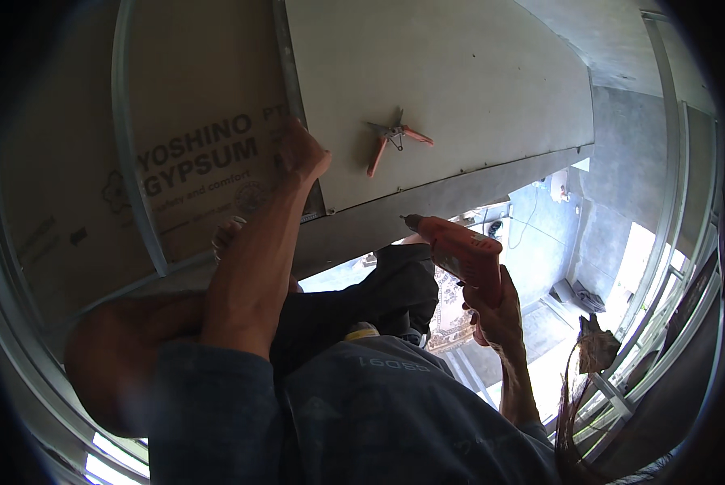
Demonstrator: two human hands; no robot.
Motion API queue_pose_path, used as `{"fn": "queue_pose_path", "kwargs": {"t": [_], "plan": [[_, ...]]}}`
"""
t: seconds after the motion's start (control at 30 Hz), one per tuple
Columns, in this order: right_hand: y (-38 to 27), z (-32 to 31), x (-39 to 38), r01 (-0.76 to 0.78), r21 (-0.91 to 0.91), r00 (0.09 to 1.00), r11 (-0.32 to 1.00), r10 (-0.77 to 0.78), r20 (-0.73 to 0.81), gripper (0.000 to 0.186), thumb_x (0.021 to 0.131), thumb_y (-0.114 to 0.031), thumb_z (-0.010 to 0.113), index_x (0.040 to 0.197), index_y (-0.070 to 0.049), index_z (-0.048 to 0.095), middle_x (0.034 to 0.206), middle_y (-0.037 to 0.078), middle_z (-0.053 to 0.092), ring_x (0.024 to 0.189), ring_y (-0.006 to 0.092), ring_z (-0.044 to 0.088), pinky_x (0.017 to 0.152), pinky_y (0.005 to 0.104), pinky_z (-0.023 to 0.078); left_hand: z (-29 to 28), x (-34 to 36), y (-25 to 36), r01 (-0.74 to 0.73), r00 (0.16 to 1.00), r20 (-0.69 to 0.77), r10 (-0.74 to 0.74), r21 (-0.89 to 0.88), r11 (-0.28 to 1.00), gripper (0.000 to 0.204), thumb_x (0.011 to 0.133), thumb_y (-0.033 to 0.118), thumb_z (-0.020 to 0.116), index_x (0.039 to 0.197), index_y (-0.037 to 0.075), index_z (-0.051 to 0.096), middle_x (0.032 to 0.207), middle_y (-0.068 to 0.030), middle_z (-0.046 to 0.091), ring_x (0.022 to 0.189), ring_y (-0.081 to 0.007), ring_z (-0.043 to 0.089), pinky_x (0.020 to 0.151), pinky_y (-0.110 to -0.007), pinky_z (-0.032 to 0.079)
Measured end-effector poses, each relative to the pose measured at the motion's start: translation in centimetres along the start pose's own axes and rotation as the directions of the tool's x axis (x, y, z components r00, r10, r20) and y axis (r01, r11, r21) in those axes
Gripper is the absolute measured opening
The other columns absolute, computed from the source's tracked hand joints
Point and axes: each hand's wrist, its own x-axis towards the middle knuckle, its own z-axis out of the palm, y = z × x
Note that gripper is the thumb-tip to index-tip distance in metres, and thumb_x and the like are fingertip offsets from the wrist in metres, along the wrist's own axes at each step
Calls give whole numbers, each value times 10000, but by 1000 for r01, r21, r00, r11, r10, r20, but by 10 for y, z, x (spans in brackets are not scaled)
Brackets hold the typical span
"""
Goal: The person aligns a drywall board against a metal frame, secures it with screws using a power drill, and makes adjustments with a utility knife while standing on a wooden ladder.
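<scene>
My right hand (pixel 496 311) is wrapped round the handle of a red power drill (pixel 463 249), whose bit points left above the grey board edge. My left hand (pixel 304 153) is closed against the dark metal strip (pixel 289 61) where the brown board meets the pale one. Its fingers are curled, and what they hold, if anything, is hidden. On the pale board (pixel 492 89), right of this hand, lie tin snips (pixel 395 136) with orange handles and spread jaws.
A printed brown gypsum board (pixel 196 89) with a metal stud (pixel 124 121) across it lies left. A grey ledge (pixel 451 184) borders the pale board, with a bright drop to a lower floor (pixel 532 331) beyond. Metal framing (pixel 674 162) and hanging cables (pixel 568 404) stand right.
</scene>
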Motion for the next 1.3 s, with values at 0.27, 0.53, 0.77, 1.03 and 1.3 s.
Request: {"fn": "queue_pose_path", "kwargs": {"t": [0.27, 0.53, 0.77, 1.03, 1.3], "plan": [[-7, 5, -8, -12, -60, 999, 998, 15, 51, 433, 864, -181, 750, 1232, -69, 550, 888, 92, 716, 686, 174, 689, 618, 357, 544, -4, -6, 6, 47, 999, -16, -48, -55, 997, 755, 737, 90, 846, 1339, 16, 395, 1317, -221, 554, 1241, -373, 575, 1023, -438, 515], [-19, 35, -18, 349, -342, 934, 873, -355, 49, 380, 842, -113, 747, 1132, -22, 518, 892, 166, 703, 745, 269, 701, 642, 400, 529, -3, -7, 9, 48, 998, -36, -51, -80, 996, 636, 762, 32, 791, 1273, 26, 413, 1236, -232, 609, 1180, -387, 619, 965, -445, 547], [4, 49, -26, 471, -330, 878, 818, -473, 80, 465, 783, -84, 790, 1156, -45, 516, 901, 196, 685, 797, 375, 705, 689, 427, 536, -7, -6, 10, 55, 998, 1, -55, -62, 997, 621, 778, 14, 768, 1269, 24, 389, 1180, -241, 635, 1133, -389, 650, 906, -441, 578], [12, 50, -24, 467, -324, 880, 823, -469, 78, 457, 787, -88, 795, 1151, -40, 522, 877, 182, 684, 775, 345, 705, 678, 417, 532, -4, -1, 5, 79, 994, 87, -73, -69, 995, 847, 743, 149, 861, 1389, -6, 334, 1301, -261, 580, 1216, -409, 596, 1016, -470, 515], [16, 53, -24, 452, -302, 886, 839, -460, 49, 428, 789, -100, 802, 1119, -37, 536, 862, 166, 681, 758, 306, 703, 673, 398, 529, -7, -8, 12, 77, 997, 11, -77, -24, 997, 632, 782, 39, 779, 1273, 23, 381, 1190, -249, 631, 1128, -386, 654, 905, -433, 584]]}}
